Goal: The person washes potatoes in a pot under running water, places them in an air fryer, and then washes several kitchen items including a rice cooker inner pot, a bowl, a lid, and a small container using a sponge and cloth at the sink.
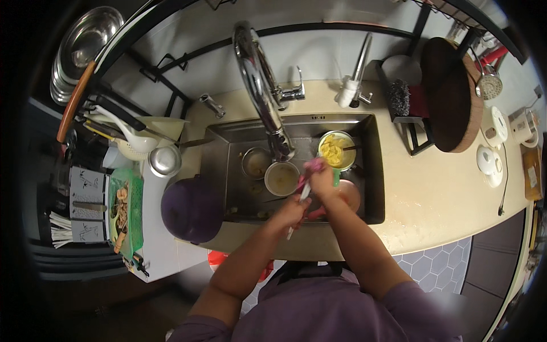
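Over the stainless steel sink, my left hand is closed on a slim white utensil handle; its far end is hard to make out. My right hand grips a pink cloth at the upper part of that utensil. Beyond my right hand stands a bowl with yellow food scraps in it. A white bowl of cloudy liquid and a metal bowl sit left of my hands. A pink pan or ladle-like vessel lies partly under my right forearm.
The tall chrome faucet arches over the sink. At the sink's left edge sits a purple basin, with a green basket farther left. A round wooden chopping board stands in a rack at right. Water drops mark the right countertop.
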Tool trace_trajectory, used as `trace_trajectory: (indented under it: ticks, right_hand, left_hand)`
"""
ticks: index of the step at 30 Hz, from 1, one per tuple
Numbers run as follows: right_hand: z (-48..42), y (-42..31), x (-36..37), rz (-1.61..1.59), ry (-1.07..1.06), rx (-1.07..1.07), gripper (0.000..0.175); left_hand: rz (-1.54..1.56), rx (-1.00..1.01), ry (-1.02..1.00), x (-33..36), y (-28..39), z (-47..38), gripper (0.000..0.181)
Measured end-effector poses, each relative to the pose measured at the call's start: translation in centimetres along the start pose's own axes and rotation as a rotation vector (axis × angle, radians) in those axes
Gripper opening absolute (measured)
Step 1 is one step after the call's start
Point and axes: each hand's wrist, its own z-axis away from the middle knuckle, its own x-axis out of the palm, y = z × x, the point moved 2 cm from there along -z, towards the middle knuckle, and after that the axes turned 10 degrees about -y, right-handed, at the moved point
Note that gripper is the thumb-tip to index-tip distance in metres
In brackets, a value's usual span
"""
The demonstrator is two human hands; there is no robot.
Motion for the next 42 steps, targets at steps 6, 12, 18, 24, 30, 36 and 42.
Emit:
trace_trajectory:
  ticks: [6,12,18,24,30,36,42]
  right_hand:
    - [-3.8,0.0,-5.3,-0.552,-0.004,0.424,0.003]
    - [3.8,0.9,-2.1,-0.687,-0.244,0.626,0.007]
    - [5.8,1.7,-7.1,-0.501,-0.173,0.614,0.018]
    - [8.4,0.8,-9.6,-0.49,-0.031,0.639,0.021]
    - [8.7,0.0,-9.3,-0.5,-0.052,0.616,0.02]
    - [8.6,-0.1,-8.8,-0.506,-0.068,0.63,0.021]
    - [8.5,-0.5,-9.4,-0.482,-0.071,0.638,0.02]
  left_hand:
    - [0.258,0.06,-0.131,-1.2,-2.1,0.8,0.025]
    - [0.566,0.283,0.168,-8.3,-3.2,-5.0,0.023]
    - [0.651,-0.006,0.656,-21.8,-9.8,-7.2,0.02]
    - [0.503,-0.372,0.755,-29.7,-15.9,-12.1,0.035]
    - [0.121,-0.402,0.921,-29.8,-14.1,-13.2,0.04]
    - [-0.317,-0.125,0.899,-27.0,-8.6,-13.6,0.044]
    - [0.432,-0.098,0.893,-28.5,-11.4,-17.0,0.048]
